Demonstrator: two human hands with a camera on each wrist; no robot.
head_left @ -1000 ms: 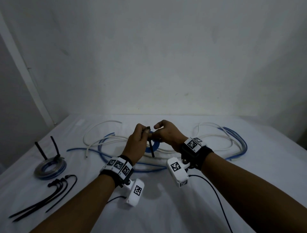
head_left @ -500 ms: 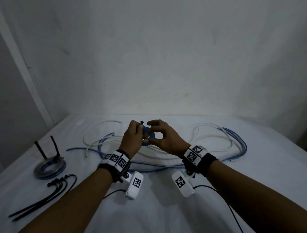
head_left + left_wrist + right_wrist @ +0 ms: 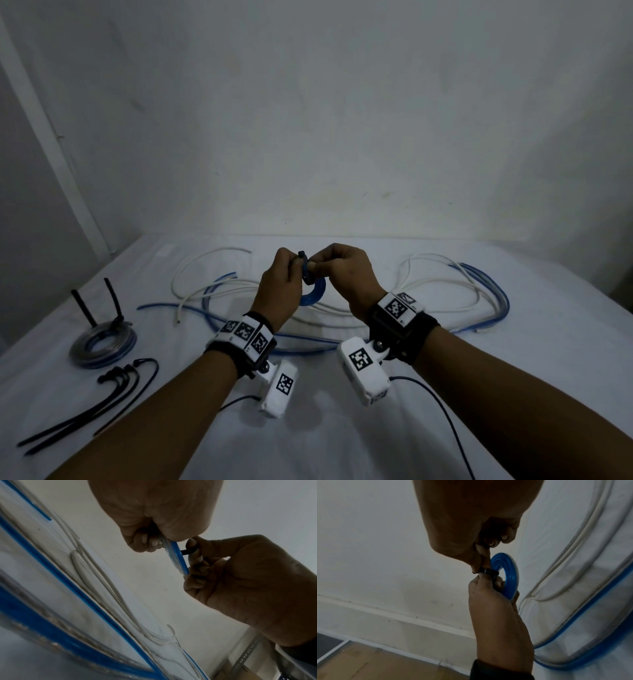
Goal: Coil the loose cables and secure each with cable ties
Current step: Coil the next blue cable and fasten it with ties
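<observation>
A small coil of blue cable (image 3: 313, 296) hangs between my two hands above the white table (image 3: 342, 428). My left hand (image 3: 295, 270) grips the coil's upper left part; in the left wrist view the coil (image 3: 177, 557) runs out from under its fingers (image 3: 150, 542). A black cable tie (image 3: 302, 262) loops round the coil. My right hand (image 3: 314, 266) pinches the tie's end; in the right wrist view the tie (image 3: 488, 572) sits between thumb and forefinger beside the coil (image 3: 509, 574). The left hand (image 3: 494, 599) comes up from below.
A tied grey-and-blue coil (image 3: 102, 344) with two upright black tie tails lies at the left. Spare black cable ties (image 3: 85, 401) lie in front of it. Loose white cables (image 3: 442, 277) and blue cables (image 3: 493, 301) sprawl behind the hands. Wrist-camera wires (image 3: 445, 418) trail near me.
One second ago the tie hung down across the coil between the hands. Now it wraps over the coil's top, and the right hand has moved in to pinch its end.
</observation>
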